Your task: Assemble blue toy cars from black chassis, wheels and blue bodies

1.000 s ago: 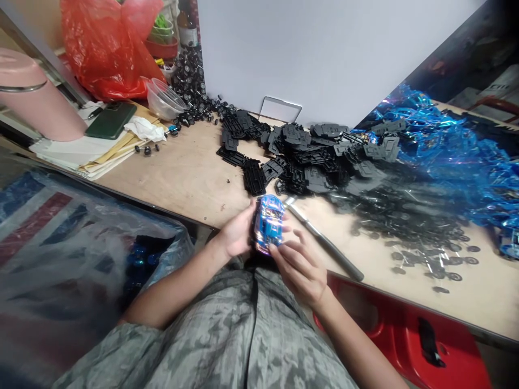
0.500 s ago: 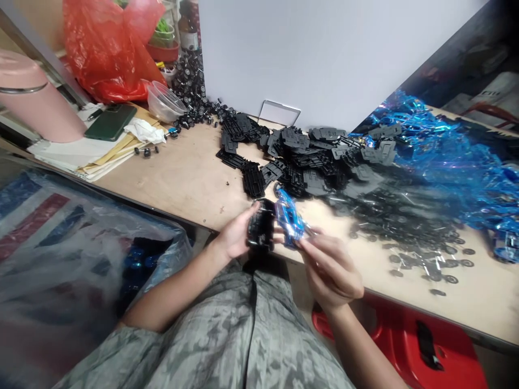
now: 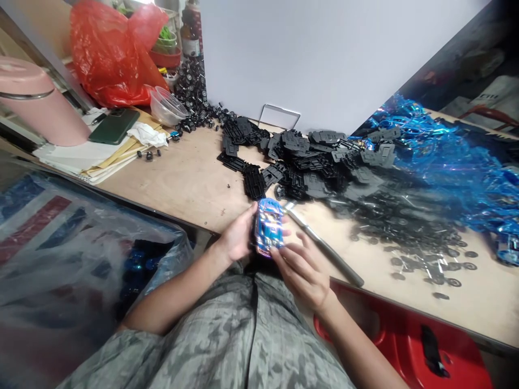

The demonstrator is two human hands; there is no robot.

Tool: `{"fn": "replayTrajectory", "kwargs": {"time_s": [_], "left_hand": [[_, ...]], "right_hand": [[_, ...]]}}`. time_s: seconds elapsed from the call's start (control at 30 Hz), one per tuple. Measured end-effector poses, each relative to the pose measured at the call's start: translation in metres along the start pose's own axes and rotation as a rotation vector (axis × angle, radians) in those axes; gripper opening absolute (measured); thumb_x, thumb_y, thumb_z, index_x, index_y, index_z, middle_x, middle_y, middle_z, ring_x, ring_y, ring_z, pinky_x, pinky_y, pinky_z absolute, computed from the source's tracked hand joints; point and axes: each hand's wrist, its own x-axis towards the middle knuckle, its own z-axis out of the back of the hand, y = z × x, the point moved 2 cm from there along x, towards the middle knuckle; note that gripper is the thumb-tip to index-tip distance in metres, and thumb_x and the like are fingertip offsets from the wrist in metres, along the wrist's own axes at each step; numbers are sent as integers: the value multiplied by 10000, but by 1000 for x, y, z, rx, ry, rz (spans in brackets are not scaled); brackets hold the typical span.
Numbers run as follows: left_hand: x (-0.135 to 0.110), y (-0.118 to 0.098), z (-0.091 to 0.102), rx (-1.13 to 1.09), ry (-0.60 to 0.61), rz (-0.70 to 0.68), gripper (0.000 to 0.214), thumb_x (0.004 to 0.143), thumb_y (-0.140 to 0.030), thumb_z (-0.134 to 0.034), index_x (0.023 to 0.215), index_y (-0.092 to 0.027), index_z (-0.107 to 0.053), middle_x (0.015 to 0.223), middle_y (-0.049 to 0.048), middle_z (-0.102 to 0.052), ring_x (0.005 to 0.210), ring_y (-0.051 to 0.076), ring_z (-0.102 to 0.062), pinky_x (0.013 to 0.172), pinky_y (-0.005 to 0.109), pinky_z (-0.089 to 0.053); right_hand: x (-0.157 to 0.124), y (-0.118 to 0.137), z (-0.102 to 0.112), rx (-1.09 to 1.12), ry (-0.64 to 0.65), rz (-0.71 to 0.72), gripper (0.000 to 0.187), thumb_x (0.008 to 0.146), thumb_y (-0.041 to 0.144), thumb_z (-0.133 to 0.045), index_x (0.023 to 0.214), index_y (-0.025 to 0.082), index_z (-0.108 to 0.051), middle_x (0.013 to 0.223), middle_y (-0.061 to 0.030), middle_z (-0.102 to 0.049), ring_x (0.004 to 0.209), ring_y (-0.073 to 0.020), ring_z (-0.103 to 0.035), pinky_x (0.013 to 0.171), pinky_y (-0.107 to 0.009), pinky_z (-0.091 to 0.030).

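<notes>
A shiny blue toy car body (image 3: 270, 229) is held at the table's front edge, above my lap. My left hand (image 3: 238, 235) is closed round its left side, where a dark edge shows; the black car part beneath is mostly hidden. My right hand (image 3: 304, 273) pinches the rear end of the blue body between thumb and fingers. Just right of the car lies a hammer (image 3: 324, 243), its handle slanting toward the table edge. Beyond the car is a heap of flat black car bases (image 3: 300, 156).
Black wheels on axles (image 3: 438, 259) are scattered at the right, beside piled blue shells (image 3: 454, 151). More wheels (image 3: 192, 92) are heaped at the back left. A phone (image 3: 114, 126), pink flask (image 3: 40, 102) and red bag (image 3: 113, 54) stand left. A red stool (image 3: 405, 335) is below.
The blue body has moved left from beside the black part to on top of it, my right hand moving with it. The hammer, hidden before by that hand, now shows.
</notes>
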Motion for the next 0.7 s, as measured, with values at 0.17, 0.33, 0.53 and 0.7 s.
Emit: {"fn": "replayTrajectory", "kwargs": {"time_s": [0.17, 0.33, 0.53, 0.7], "left_hand": [[1, 0, 4, -1, 0, 8, 657, 1062, -554, -292, 1435, -95, -576, 1281, 227, -719, 1060, 339, -756, 1000, 507, -552], [3, 1, 6, -6, 17, 4, 644, 1062, -548, -309, 1451, -105, -567, 1282, 223, -720, 1089, 337, -748, 1012, 499, -547], [3, 1, 7, 2, -2, -6, 641, 1068, -540, -276, 1457, -119, -563, 1256, 219, -733, 1087, 342, -751, 1018, 525, -544], [2, 0, 4, 8, -14, -9, 635, 1074, -526, -252, 1462, -125, -556, 1297, 226, -712, 1105, 349, -744, 1012, 535, -548]], "right_hand": [[1, 0, -2, 31, 8, -15, 359, 932, 25, -620, 1281, 84, -677, 942, -112, -753, 1002, -258, -725, 1086, -624, -516], [2, 2, -1, 51, -30, -26, 355, 905, 2, -634, 1252, 59, -684, 925, -119, -743, 965, -242, -705, 1063, -612, -530], [1, 2, 1, 43, -24, -33, 395, 923, 9, -611, 1309, 75, -660, 932, -108, -745, 973, -231, -712, 1089, -621, -516], [0, 2, -2, 19, 32, 3, 318, 940, 31, -612, 1251, 40, -680, 949, -129, -756, 1019, -260, -714, 1105, -646, -496]]}}
